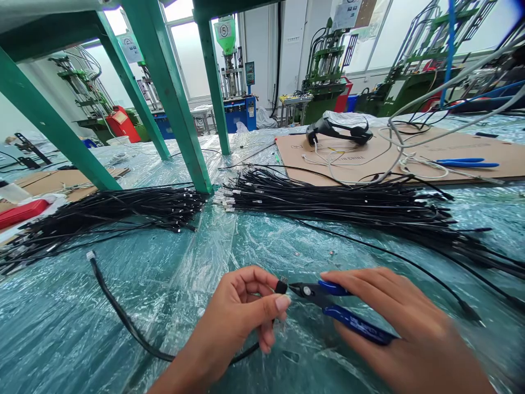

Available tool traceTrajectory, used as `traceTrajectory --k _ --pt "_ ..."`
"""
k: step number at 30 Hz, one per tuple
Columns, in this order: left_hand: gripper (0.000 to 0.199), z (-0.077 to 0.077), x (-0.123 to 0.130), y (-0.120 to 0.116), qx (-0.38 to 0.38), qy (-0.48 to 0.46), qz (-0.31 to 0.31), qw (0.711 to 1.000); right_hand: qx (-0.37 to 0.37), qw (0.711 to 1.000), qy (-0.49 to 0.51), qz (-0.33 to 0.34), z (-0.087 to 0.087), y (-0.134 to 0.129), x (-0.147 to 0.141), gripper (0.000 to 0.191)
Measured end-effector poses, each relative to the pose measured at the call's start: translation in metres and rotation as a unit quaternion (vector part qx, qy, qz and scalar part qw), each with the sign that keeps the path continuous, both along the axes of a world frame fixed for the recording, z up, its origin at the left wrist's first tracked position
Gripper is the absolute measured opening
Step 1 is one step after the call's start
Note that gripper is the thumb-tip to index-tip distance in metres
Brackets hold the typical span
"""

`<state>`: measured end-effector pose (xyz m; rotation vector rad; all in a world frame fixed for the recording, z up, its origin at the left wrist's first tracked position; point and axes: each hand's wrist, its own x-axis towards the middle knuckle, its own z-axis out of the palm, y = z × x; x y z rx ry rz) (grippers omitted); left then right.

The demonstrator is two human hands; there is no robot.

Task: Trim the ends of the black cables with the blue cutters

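The person's left hand (250, 312) pinched thumb against fingers beside the tips of the cutters (314, 294); the right hand (394, 314) curved around their handles.

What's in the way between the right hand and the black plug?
Just the blue-handled cutters the right hand holds. Nothing visible stands between their tips and the plug, pinched in the left hand.

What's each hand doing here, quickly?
Left hand: closed, cable connector pinched in its fingers.
Right hand: holding blue-handled cutters, handles spread apart.
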<state>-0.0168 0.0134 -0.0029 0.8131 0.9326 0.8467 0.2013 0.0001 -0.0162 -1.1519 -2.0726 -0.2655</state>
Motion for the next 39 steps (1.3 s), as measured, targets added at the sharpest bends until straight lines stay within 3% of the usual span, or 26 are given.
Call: traceTrajectory --k 10,27,33,39 --pt "0.029 0.008 0.002 -0.004 0.016 0.078 0.015 0.997 -0.004 1.0 -0.003 0.008 0.003 0.001 -0.004 0.027" --pt "0.024 0.008 0.003 -0.006 0.028 0.095 0.01 0.995 -0.022 1.0 0.014 0.017 -0.001 0.0 -0.002 0.022" --pt "0.019 0.009 0.006 -0.007 0.07 0.125 0.058 0.988 -0.047 0.997 0.019 0.051 0.003 -0.002 -0.002 0.028" --pt "0.017 0.01 0.009 -0.012 0.104 0.167 0.086 0.977 0.005 1.0 0.026 0.009 0.003 0.0 -0.006 0.024"
